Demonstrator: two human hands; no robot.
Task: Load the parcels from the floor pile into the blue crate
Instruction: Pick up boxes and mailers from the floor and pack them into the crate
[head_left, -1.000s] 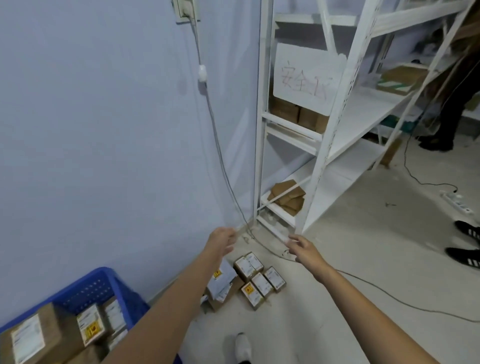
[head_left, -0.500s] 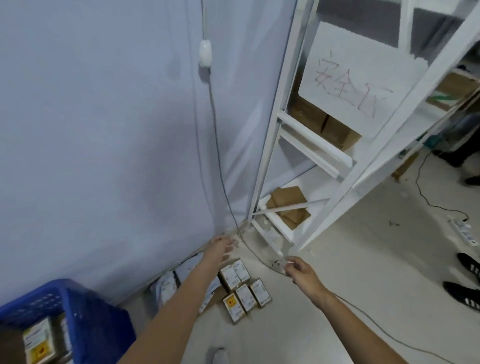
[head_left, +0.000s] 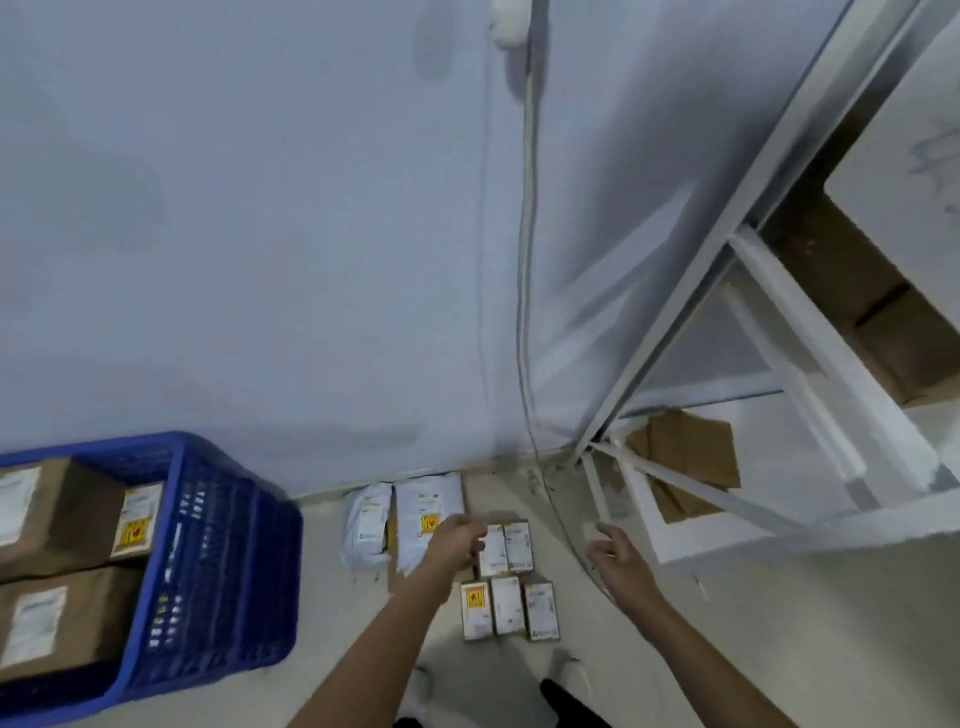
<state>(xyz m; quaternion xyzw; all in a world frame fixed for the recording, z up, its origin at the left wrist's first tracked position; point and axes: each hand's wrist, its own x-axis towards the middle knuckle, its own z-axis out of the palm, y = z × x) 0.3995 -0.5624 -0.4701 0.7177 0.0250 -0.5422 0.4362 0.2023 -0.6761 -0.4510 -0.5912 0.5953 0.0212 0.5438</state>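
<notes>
Now the view has dipped sharply toward the floor compared with a moment ago, so the pile sits right under both arms and the blue crate (head_left: 228, 551) has come fully into sight at the left, already holding several brown boxes. The left hand (head_left: 457, 540) has dropped onto the pile and hangs over the upper pair of small boxes (head_left: 506, 546), fingers curled but not visibly closed on anything; blur hides whether it touches them. The right hand (head_left: 615, 553) hovers open just beside the pile, above a cable (head_left: 561, 519) running along the floor. Three more small boxes (head_left: 509, 608) lie in a row nearer the person, with two white mailers (head_left: 405, 519) against the wall. Likely a pickup is about to begin; nothing is lifted yet
</notes>
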